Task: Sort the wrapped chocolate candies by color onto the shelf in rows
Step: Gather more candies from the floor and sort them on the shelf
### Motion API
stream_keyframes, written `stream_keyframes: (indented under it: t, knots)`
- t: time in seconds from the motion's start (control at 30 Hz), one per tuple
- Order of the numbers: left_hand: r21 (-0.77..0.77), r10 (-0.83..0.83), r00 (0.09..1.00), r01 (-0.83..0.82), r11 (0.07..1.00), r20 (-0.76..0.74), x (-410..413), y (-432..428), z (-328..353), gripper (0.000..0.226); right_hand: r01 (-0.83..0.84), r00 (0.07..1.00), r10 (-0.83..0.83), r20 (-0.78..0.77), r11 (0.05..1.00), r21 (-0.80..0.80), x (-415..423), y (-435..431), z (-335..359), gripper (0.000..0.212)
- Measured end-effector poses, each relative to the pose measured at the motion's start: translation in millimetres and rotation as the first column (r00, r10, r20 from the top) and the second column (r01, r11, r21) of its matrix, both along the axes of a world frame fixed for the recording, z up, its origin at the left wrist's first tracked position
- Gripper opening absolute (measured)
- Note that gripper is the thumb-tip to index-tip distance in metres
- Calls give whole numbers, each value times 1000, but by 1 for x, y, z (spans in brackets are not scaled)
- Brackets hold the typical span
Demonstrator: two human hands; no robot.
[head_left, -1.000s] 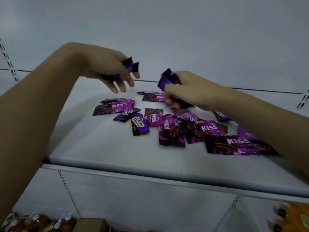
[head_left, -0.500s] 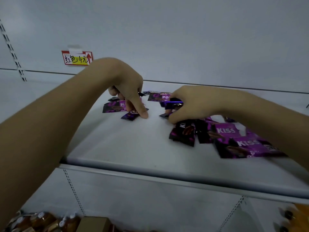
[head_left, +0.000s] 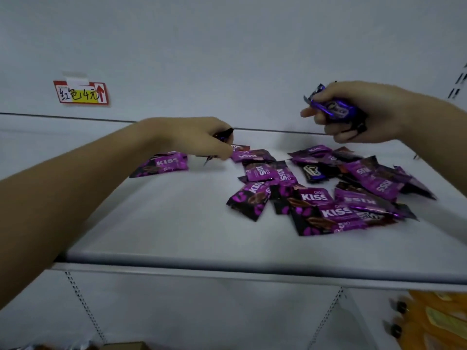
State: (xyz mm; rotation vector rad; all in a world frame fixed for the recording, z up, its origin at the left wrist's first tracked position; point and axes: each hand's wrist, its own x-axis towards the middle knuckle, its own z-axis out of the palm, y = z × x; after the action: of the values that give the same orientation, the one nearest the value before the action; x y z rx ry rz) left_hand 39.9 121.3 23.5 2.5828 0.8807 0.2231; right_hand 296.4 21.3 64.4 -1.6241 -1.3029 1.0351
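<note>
head view: left grip (head_left: 197, 138) pinches a dark candy (head_left: 225, 134) near the shelf (head_left: 151, 223); right grip (head_left: 369, 109) holds blue candies (head_left: 336, 110) above the pile (head_left: 316, 198).

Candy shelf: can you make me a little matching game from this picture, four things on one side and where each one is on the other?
Things
1. right hand
2. left hand
3. red and yellow label
4. lone KISS packet

Places
a. stuck on the back wall
b. lying on the shelf, left of the pile
c. raised above the pile, gripping blue-purple candies
d. low by the shelf, holding dark wrappers

Pairs: 1-c, 2-d, 3-a, 4-b
</note>
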Motion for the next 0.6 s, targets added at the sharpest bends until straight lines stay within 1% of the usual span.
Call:
stream_keyframes:
  t: [0.03, 0.07, 0.13, 0.17, 0.23, 0.27, 0.3, 0.37, 0.4, 0.43, 0.5, 0.53, 0.6]
  knots:
    - [36, -7, 999, 6, 999, 36, 5, 0, -3, 25, -14, 1000, 15, 21, 1000, -27, 7, -4, -4, 44]
    - [87, -27, 997, 21, 996, 69, 11, -2, -5, 29, -12, 997, 16, 75, 999, -47, 11, -6, -8, 43]
    - [170, -96, 986, 72, 983, 136, 25, -10, -6, 35, 11, 980, 0, 201, 999, -51, 17, -9, -15, 28]
    - [177, -127, 977, 96, 980, 172, 35, -15, -5, 33, 29, 970, -17, 243, 999, -45, 21, -9, -18, 21]
    - [165, -183, 958, 149, 975, 219, 56, -27, -4, 22, 71, 954, -58, 293, 997, -33, 27, -10, -22, 15]
    - [189, -238, 951, 201, 961, 197, 69, -33, -3, 16, 92, 948, -77, 308, 995, -35, 31, -12, -24, 13]
    - [224, -302, 943, 267, 937, 138, 81, -39, -3, 14, 104, 941, -84, 328, 994, -44, 34, -14, -26, 13]
    - [291, -393, 916, 399, 869, -81, 103, -45, -5, 26, 123, 921, -88, 380, 990, -67, 40, -19, -29, 19]
    - [322, -394, 898, 439, 839, -198, 111, -46, -8, 34, 133, 912, -95, 398, 989, -68, 42, -21, -30, 22]
    - [352, -379, 884, 460, 816, -275, 117, -46, -10, 41, 145, 905, -108, 410, 988, -61, 45, -22, -31, 23]
    - [402, -347, 885, 452, 796, -309, 122, -44, -14, 45, 176, 876, -140, 462, 984, -35, 50, -23, -30, 21]
    - [426, -337, 891, 444, 788, -304, 121, -41, -14, 42, 199, 839, -157, 522, 980, -24, 52, -23, -30, 20]
    - [461, -296, 916, 394, 795, -272, 116, -34, -14, 34, 264, 718, -173, 674, 964, -34, 57, -24, -31, 21]
